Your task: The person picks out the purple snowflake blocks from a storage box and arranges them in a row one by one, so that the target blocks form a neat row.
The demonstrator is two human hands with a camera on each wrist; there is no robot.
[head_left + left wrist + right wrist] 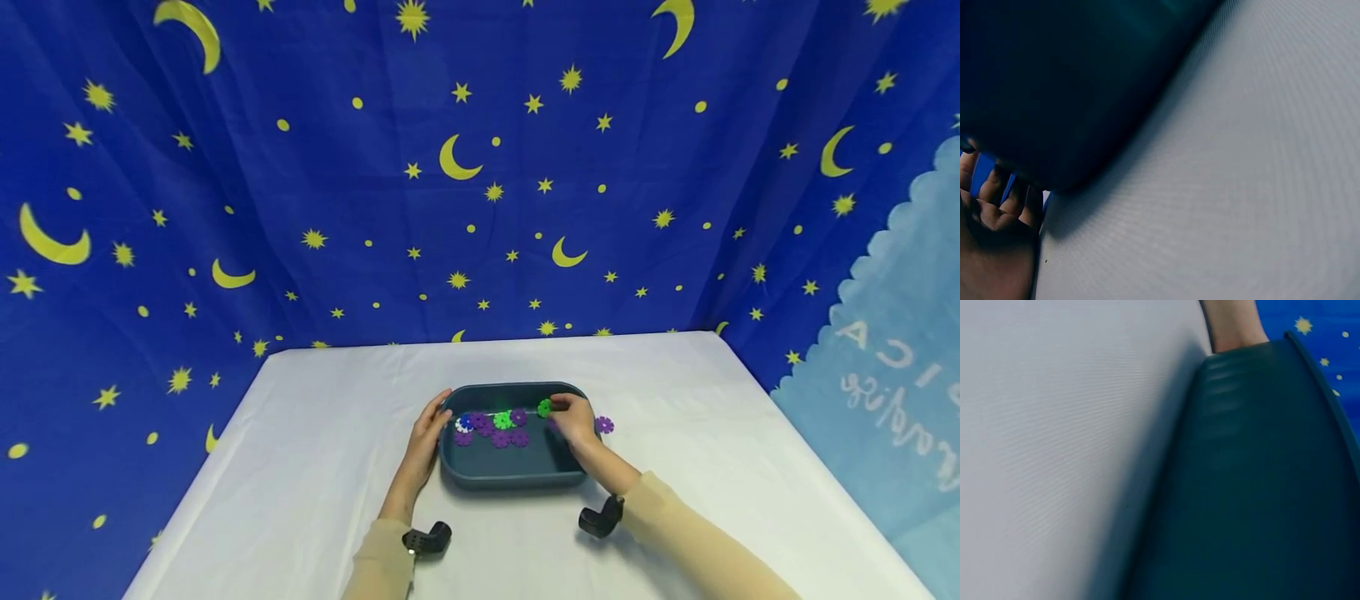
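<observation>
Beige sleeves lead to two hands at a dark teal tray

Black devices sit at both wrists, and past them the tray stands on the white tabletop, its long axis running left to right, roughly parallel to the back edge. It is a smooth, shallow rectangle with rounded corners and a raised rim.

The left hand grips the tray's left end, thumb by the rim and fingers against the outer wall. The right hand reaches over the right end, its fingertips drawn narrow on a green piece — a small, flat disc with a notched edge, partly covered by the fingers.

Inside, mostly left of centre, purple pieces cluster with a blue piece, a white piece and more green, some overlapping. Another purple disc shows just outside the right rim — beside the right hand.
</observation>
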